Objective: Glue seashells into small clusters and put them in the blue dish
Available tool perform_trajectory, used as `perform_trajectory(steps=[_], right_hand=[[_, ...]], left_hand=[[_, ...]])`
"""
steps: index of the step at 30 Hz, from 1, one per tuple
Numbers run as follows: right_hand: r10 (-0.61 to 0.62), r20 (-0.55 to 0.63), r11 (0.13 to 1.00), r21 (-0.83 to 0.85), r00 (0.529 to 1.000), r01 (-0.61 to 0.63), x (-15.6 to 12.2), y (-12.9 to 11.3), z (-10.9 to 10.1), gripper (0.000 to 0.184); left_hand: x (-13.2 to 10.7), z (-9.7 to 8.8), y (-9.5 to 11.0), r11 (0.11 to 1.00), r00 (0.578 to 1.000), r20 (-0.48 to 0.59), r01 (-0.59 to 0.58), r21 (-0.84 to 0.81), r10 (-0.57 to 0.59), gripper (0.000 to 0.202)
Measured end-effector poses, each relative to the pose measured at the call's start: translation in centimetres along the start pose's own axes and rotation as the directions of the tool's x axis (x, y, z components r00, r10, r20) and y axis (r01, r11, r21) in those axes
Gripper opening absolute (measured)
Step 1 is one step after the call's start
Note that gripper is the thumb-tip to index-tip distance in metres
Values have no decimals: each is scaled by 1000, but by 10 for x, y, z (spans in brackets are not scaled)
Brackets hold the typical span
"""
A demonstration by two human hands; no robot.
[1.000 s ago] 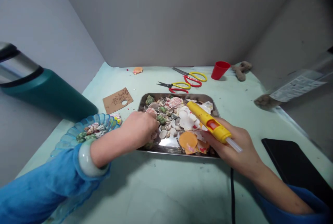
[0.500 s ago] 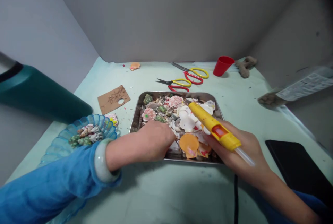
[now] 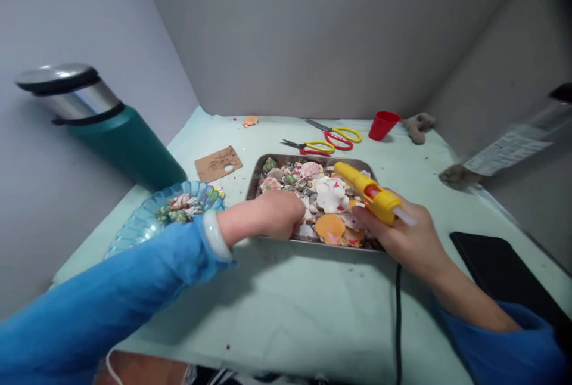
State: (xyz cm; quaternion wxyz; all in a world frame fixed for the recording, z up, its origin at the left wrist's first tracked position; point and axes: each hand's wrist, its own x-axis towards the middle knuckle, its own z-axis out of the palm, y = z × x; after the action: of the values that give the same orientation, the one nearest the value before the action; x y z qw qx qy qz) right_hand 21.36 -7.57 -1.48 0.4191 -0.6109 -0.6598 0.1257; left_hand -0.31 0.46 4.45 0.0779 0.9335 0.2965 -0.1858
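A metal tray (image 3: 260, 169) full of mixed seashells (image 3: 329, 193) lies at the middle of the pale green table. My left hand (image 3: 277, 213) is curled over the tray's near left part, fingers closed down among the shells; what they hold is hidden. My right hand (image 3: 404, 236) grips a yellow glue gun (image 3: 369, 192) whose nozzle points up-left over the shells. Its black cord (image 3: 397, 313) runs toward me. A blue scalloped glass dish (image 3: 138, 224) with several shells in it stands just left of my left forearm.
A teal flask (image 3: 111, 132) with a steel lid stands at the left. Two pairs of yellow and red scissors (image 3: 328, 137), a red cup (image 3: 383, 124), a brown card (image 3: 218, 162) and a lone orange shell (image 3: 250, 121) lie at the back. A black slab (image 3: 500, 266) lies at the right.
My left hand slid from the tray's left side toward its near middle and stayed curled among the shells. The view pulled back and tilted; the glue gun stayed in my right hand.
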Motion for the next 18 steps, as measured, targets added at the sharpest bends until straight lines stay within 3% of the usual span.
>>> perform_trajectory(steps=[4, 9, 14, 18], right_hand=[[9, -18, 998, 56, 1000, -8, 0, 3, 2, 28], [11, 28, 999, 37, 1000, -13, -1, 0, 0, 25], [64, 42, 998, 19, 997, -65, -1, -7, -4, 26], [96, 45, 995, -2, 994, -96, -1, -11, -5, 26]], left_hand=[[0, -2, -2, 1000, 1000, -4, -17, 7, 17, 16], [6, -6, -3, 999, 992, -124, -23, -35, 19, 13], [22, 6, -4, 985, 981, -142, -145, -89, 132, 19], [34, 10, -3, 981, 976, -186, -143, -134, 117, 19]])
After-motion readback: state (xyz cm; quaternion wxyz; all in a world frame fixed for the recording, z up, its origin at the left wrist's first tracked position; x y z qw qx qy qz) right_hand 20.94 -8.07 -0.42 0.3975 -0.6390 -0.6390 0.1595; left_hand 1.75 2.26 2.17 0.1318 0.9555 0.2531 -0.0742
